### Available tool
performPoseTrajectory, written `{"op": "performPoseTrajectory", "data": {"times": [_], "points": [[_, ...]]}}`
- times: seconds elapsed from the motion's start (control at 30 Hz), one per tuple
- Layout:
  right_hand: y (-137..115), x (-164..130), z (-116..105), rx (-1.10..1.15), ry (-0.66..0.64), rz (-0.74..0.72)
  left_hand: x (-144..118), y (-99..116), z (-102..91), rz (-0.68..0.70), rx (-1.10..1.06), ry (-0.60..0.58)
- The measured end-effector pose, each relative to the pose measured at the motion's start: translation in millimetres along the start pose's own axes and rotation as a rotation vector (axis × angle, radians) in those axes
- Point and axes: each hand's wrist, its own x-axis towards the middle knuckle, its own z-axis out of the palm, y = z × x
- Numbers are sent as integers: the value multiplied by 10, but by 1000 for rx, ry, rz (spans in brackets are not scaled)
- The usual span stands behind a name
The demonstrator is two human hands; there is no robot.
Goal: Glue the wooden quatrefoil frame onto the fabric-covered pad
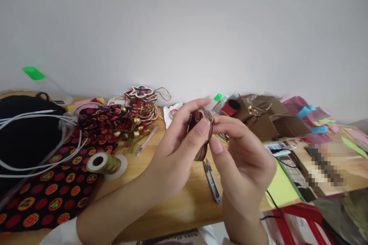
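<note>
My left hand (175, 153) and my right hand (244, 160) meet above the wooden table (184, 199), both gripping a small stack of round brown wooden discs (202, 134). The left thumb and forefinger pinch the stack from the left. Fingers of the right hand press on it from the right. Much of the stack is hidden by my fingers. Below the hands a small pair of thread snips (212, 180) lies on the table.
Left: a gold ribbon spool (102, 162), red-and-black patterned cloth (54, 191), a black bag with white cords (23, 138), a pile of patterned ornaments with brass bells (135, 113). Right: brown card pieces (273, 120), coloured paper (281, 189), a red stool frame (304, 218).
</note>
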Motion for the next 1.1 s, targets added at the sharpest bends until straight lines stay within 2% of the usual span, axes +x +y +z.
{"op": "performPoseTrajectory", "data": {"times": [0.1,0.27,0.43,0.53,0.6,0.7,0.87,1.1], "points": [[0,-2,4,-55,-17,-25,27,21,1,-28,-20,26],[-20,15,-26,-303,-98,-157,102,136,9,-220,-227,2],[-59,74,-131,-651,-147,-389,119,226,-10,-357,-340,-107],[-90,94,-188,-702,-208,-383,113,232,-28,-418,-419,-201],[-113,97,-210,-709,-242,-365,111,232,-34,-442,-443,-224],[-142,100,-218,-731,-271,-381,110,242,-26,-472,-424,-194],[-153,120,-204,-760,-307,-421,107,267,17,-447,-349,-159],[-153,111,-172,-853,-259,-461,108,261,32,-458,-393,-210]]}}
